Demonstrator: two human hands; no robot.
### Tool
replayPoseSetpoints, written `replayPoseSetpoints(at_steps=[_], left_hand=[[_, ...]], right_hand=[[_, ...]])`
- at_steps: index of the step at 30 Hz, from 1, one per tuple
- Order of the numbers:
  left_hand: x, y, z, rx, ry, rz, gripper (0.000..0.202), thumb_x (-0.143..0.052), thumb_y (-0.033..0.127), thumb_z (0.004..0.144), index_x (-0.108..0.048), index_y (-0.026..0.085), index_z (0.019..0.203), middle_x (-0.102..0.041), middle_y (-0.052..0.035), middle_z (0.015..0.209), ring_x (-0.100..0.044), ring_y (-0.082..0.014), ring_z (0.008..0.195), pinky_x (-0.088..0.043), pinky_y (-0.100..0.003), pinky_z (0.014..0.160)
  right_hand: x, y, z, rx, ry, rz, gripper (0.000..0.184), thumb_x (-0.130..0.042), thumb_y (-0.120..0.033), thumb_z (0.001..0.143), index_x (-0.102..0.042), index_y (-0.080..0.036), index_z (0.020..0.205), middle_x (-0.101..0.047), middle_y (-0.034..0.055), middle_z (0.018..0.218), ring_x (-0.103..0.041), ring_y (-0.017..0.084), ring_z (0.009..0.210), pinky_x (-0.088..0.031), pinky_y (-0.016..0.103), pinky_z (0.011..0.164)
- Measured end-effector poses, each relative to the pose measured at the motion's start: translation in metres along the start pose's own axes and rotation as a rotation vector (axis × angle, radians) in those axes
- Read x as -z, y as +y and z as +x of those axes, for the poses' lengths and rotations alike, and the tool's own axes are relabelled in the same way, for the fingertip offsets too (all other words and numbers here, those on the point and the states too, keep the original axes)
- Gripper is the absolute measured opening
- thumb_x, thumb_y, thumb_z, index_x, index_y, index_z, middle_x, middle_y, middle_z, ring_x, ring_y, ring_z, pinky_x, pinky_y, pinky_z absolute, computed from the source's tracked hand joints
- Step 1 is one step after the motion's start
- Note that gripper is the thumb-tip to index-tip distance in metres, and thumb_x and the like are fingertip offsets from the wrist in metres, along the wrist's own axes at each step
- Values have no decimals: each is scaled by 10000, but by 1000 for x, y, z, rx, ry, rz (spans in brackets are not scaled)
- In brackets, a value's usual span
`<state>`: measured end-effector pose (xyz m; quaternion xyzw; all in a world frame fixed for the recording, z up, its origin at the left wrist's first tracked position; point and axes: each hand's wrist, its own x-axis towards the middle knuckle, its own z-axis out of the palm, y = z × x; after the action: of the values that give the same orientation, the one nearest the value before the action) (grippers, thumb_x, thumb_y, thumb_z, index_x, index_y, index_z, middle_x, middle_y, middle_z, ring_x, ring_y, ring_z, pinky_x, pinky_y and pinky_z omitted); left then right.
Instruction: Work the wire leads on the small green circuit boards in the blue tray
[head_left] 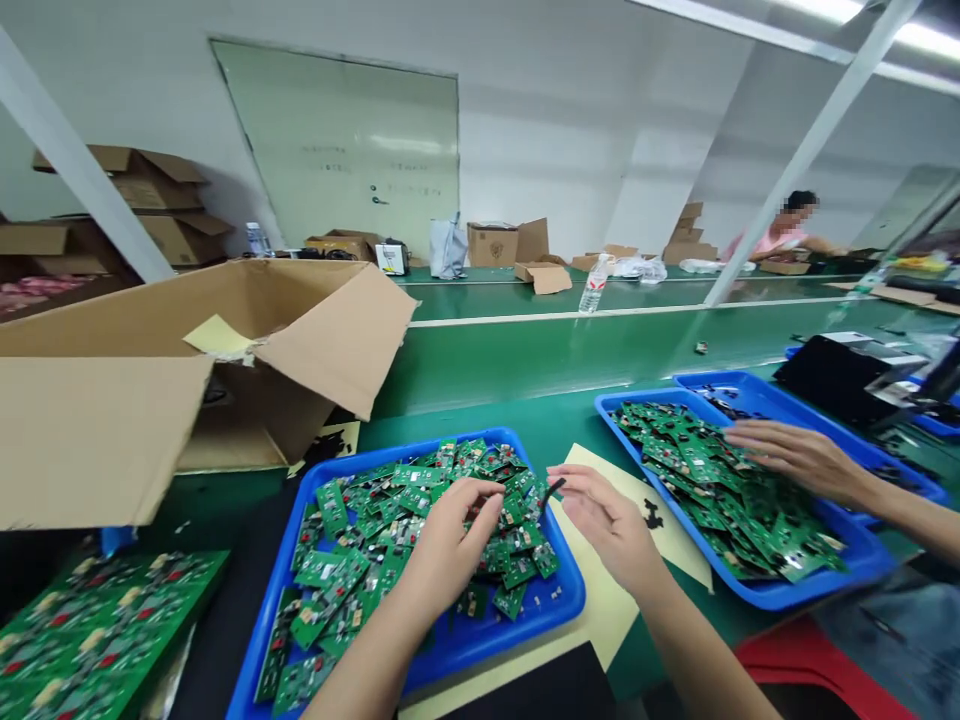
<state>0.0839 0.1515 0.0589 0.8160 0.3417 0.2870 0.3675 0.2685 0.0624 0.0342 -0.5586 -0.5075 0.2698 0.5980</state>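
Note:
My left hand [448, 540] hovers over a blue tray [559, 610] heaped with several small green circuit boards [360, 545]; its fingers are curled in a pinch on something I cannot make out. My right hand [607, 522] sits just right of the tray over a yellow paper sheet [600, 615], pinching a small black part [553, 489] between thumb and forefinger.
A co-worker's hand [799, 455] rests on the boards in a second blue tray [817, 585] at right. A large open cardboard box [150, 400] stands at left. A green board panel [97, 630] lies bottom left. A water bottle [595, 284] stands on the green conveyor belt; a seated person is far right.

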Motion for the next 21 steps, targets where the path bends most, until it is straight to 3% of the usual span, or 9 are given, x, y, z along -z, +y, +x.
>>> replayPoseSetpoints(at_steps=[3, 6, 11, 15, 21], left_hand=[[8, -7, 3, 67, -19, 280, 210, -440, 261, 868, -633, 186, 905, -647, -66, 894, -622, -195, 773, -504, -324, 700], [12, -10, 3, 146, -88, 448, 118, -522, 199, 816, -638, 182, 830, -636, -65, 853, -624, -214, 776, -491, -323, 687], [7, -13, 0, 240, -56, 547, 98, -546, 200, 810, -613, 140, 851, -612, -115, 877, -612, -284, 871, -472, -358, 706], [2, -19, 0, 288, -57, 584, 135, -588, 212, 792, -611, 119, 886, -613, -129, 881, -621, -289, 845, -473, -352, 686], [-3, -15, 0, 220, -45, 531, 128, -607, 188, 769, -604, 166, 894, -587, -79, 918, -608, -241, 871, -485, -327, 717]], right_hand=[[-12, 1, 13, -89, 33, 60, 286, -633, -468, 782, -640, -182, 804, -686, 82, 821, -664, 214, 799, -547, 343, 752], [-19, 5, 26, -82, 2, 37, 321, -651, -488, 754, -617, -170, 785, -677, 64, 729, -662, 198, 700, -556, 322, 674], [-28, 17, 31, -40, -5, -48, 319, -603, -468, 797, -656, -171, 901, -692, 73, 824, -664, 203, 745, -552, 344, 725], [-34, 28, 28, -15, 6, -115, 334, -552, -439, 837, -671, -174, 1001, -698, 79, 853, -662, 222, 774, -535, 389, 776], [-37, 32, 24, 87, -13, -227, 334, -500, -397, 874, -673, -206, 1085, -681, 92, 858, -626, 237, 787, -501, 410, 793]])
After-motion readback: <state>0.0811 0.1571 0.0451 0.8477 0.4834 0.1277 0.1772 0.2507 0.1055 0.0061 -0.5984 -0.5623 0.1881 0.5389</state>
